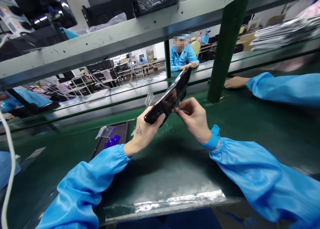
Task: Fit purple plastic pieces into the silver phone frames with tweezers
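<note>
A flat black device (168, 97), perhaps a tablet or panel, stands tilted on its edge above the green bench. My left hand (146, 130) grips its lower end, with the fingers across the dark face. My right hand (193, 119) pinches the device's near edge between thumb and fingertips. A small piece of clear film (149, 99) sticks up just behind the device. Blue elastic sleeves cover both my forearms. A black tray (110, 139) lies on the bench left of my left hand, holding purple pieces and a clear plastic bag.
A co-worker's hand (236, 82) in a blue sleeve rests on the bench at right. Another co-worker in blue (183, 57) sits across the bench. A grey metal shelf beam (112, 46) and green post (226, 49) stand ahead. A white cable (7, 155) hangs at left.
</note>
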`<state>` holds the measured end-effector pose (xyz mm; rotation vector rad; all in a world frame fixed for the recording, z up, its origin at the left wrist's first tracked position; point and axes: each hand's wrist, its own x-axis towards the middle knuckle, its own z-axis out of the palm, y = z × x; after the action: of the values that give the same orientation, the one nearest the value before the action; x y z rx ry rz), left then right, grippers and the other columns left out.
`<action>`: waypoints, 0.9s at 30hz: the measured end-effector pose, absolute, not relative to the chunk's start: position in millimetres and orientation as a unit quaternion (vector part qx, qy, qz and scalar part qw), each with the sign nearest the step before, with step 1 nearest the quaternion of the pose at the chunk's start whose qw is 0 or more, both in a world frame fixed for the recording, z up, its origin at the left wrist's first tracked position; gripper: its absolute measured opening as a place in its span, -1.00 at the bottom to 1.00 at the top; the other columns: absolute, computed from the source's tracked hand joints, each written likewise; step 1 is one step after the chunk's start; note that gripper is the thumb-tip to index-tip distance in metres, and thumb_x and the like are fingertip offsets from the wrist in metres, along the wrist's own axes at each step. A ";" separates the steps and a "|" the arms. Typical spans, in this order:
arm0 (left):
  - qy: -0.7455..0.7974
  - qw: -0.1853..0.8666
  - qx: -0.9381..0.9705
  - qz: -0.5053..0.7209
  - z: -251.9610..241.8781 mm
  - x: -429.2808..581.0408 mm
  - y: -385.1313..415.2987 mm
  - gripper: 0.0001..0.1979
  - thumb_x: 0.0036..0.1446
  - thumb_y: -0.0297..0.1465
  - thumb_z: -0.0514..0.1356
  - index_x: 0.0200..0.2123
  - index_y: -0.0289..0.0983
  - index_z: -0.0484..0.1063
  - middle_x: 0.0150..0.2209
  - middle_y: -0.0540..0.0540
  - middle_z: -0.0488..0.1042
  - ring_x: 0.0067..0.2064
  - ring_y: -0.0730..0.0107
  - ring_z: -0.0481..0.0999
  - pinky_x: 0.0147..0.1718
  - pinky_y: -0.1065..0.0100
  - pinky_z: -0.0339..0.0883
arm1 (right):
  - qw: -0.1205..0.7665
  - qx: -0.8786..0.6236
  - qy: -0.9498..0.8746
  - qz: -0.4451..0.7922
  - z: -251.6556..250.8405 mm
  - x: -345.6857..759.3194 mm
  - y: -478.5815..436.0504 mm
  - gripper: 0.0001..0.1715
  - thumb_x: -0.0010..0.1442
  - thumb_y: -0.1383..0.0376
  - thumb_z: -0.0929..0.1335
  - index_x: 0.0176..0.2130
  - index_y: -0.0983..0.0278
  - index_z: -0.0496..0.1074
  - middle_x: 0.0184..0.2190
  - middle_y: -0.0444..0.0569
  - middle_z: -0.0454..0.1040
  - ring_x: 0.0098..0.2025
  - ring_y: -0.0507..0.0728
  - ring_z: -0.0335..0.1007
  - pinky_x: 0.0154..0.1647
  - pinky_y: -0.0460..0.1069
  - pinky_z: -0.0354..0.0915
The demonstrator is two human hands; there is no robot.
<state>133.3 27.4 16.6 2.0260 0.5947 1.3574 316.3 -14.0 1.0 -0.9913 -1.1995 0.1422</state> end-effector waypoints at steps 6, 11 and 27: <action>0.221 0.382 0.716 0.541 8.9 131.9 38.6 -0.64 0.19 -0.18 0.32 -0.03 -0.26 0.53 -0.04 -0.10 0.62 0.14 0.10 0.52 0.09 0.20 0.44 | 0.740 -0.445 -0.494 0.101 0.3 316.2 -9.1 -0.63 -0.01 0.18 0.54 -0.40 0.18 0.29 -0.43 -0.14 0.35 -0.34 0.12 0.37 -0.21 0.09 0.43; 0.191 0.448 0.664 0.567 -0.7 130.6 45.7 -0.50 0.15 -0.19 0.36 0.12 -0.23 0.46 0.10 -0.11 0.57 0.16 0.12 0.52 0.15 0.16 0.41 | 0.744 -0.435 -0.476 0.175 3.1 314.8 -14.7 -0.66 -0.08 0.28 0.55 -0.45 0.21 0.33 -0.46 -0.18 0.35 -0.36 0.08 0.36 -0.24 0.04 0.39; 0.183 0.568 0.544 0.590 21.1 100.6 45.1 -0.43 -0.08 -0.23 0.51 0.02 -0.22 0.53 0.00 -0.12 0.62 -0.03 0.17 0.63 -0.05 0.21 0.56 | 0.697 -0.368 -0.433 0.437 -1.0 337.2 -8.7 -0.66 -0.08 0.26 0.54 -0.42 0.22 0.32 -0.43 -0.20 0.45 -0.23 0.07 0.53 0.09 0.14 0.43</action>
<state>100.6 45.1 21.1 1.2776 0.4289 1.3865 337.2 -8.7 -1.0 -0.8200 -0.9650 0.9756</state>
